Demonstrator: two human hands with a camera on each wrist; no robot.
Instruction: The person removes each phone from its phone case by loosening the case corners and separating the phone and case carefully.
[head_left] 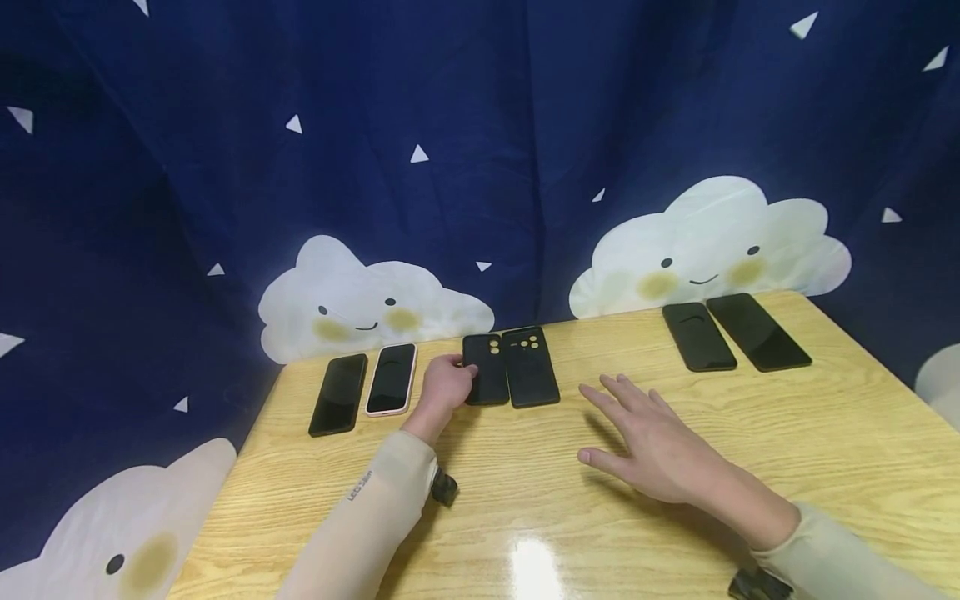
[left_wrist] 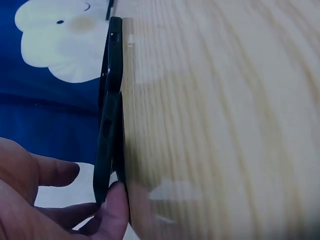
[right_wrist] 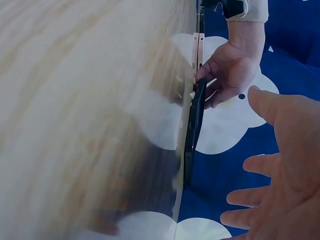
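My left hand pinches the left edge of a black phone case with camera cutouts. That edge is tilted slightly off the wood, as the left wrist view shows, with the thumb tip at its underside. Right beside it lies a second black phone case, also with camera cutouts. Over the table, to the right of both cases, my right hand is held with fingers spread and nothing in it. In the right wrist view the left hand shows at the raised case's far end.
To the left lie a pink-edged phone and a black phone. Two dark phones, a smaller one and a larger one, lie at the back right of the wooden table. A dark blue curtain hangs behind.
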